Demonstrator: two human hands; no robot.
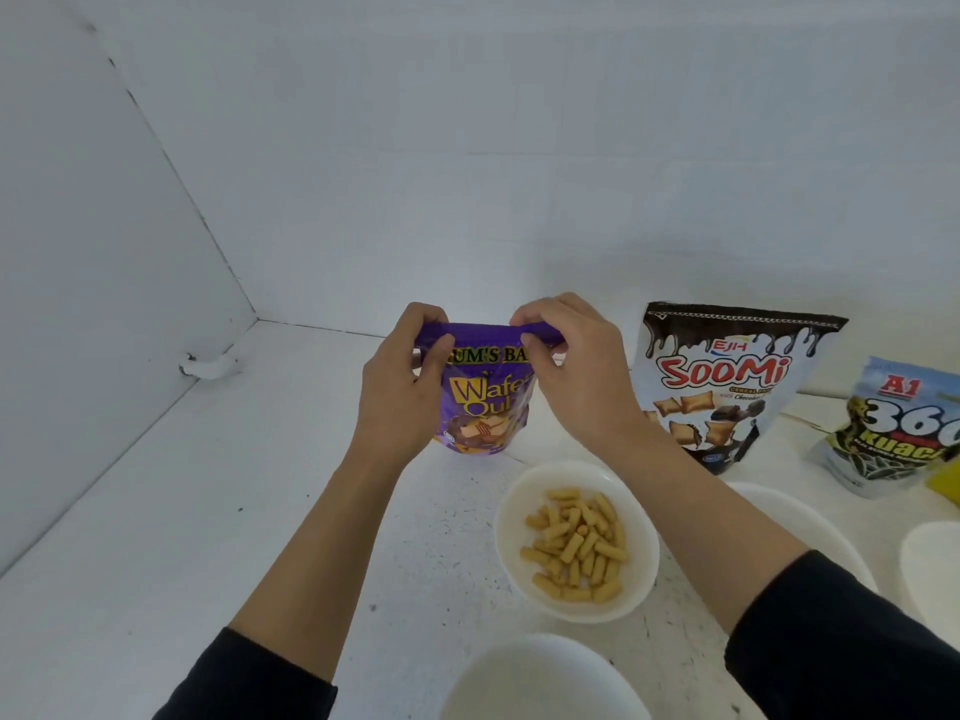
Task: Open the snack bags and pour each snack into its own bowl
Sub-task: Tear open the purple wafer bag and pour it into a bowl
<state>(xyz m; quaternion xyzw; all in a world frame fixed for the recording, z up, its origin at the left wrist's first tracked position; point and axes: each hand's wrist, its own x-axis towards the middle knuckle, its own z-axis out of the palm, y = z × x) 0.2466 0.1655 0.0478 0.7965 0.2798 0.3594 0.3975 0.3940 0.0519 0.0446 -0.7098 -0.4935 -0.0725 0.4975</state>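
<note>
Three printed foil snack pouches are counted: a purple wafer pouch (pixel 485 402) at far centre, with a white-and-brown cereal pouch (pixel 727 376) and a pale blue seed pouch (pixel 893 433) to the right. Four round white bowls appear to be present: a filled bowl (pixel 522 491), a near bowl (pixel 540 683), and two partly hidden right bowls (pixel 821 522) (pixel 935 563).

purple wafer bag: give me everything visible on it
The purple bag is a glossy, plastic-looking stand-up pouch with yellow "Wafer" lettering and pictured wafer pieces on its front. It is upright, front towards the camera, on or just above the white table; contact at its base is unclear. The left hand and right hand each pinch its top edge. The top looks sealed, though the hands cover part of it. It is behind the bowl of stick snacks, apart from it.
</note>
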